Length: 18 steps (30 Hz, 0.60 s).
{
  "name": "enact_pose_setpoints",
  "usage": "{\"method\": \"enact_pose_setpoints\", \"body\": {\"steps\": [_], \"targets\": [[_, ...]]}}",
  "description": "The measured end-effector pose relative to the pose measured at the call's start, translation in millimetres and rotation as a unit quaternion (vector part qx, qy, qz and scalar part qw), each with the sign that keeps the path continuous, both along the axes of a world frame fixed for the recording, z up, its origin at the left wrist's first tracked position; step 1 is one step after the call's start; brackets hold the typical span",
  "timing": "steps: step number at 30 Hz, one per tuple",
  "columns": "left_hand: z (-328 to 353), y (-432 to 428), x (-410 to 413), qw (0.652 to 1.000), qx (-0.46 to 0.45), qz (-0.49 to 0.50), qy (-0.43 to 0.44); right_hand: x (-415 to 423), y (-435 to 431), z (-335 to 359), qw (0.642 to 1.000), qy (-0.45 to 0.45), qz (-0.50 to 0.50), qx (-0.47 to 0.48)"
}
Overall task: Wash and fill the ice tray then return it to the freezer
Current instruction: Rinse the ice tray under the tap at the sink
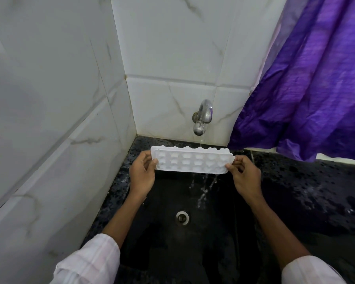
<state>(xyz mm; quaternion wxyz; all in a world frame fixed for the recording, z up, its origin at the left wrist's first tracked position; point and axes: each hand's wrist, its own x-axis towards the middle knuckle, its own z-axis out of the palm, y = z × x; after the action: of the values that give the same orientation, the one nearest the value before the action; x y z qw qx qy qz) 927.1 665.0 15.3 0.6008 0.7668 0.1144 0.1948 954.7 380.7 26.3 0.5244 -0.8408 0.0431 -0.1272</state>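
Head view. Holding the white ice tray [192, 161] over the black sink [152, 232], just under the running tap [202, 117], tilted, probably to drain rinse water. Gripping both short ends with left hand [142, 174] and right hand [244, 175], fingers [232, 166] curled round the rim.

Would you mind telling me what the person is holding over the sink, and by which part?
Both hands hold the white ice tray by its short ends: the left hand grips the left end, the right hand pinches the right end.
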Motion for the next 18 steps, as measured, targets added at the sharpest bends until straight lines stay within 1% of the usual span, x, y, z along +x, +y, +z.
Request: {"method": "enact_pose_setpoints", "body": {"steps": [7,12,18], "targets": [[8,-2,-1,0.999,0.02,0.002,-0.037,0,-3,10,0.999,-0.031,0.009,-0.009],[12,-3,-3,0.998,0.014,0.006,-0.065,-4,-4,23,0.998,-0.064,0.02,-0.021],[26,-9,-6,0.992,-0.008,0.011,-0.125,-2,-11,41,0.991,-0.115,0.034,-0.061]]}}
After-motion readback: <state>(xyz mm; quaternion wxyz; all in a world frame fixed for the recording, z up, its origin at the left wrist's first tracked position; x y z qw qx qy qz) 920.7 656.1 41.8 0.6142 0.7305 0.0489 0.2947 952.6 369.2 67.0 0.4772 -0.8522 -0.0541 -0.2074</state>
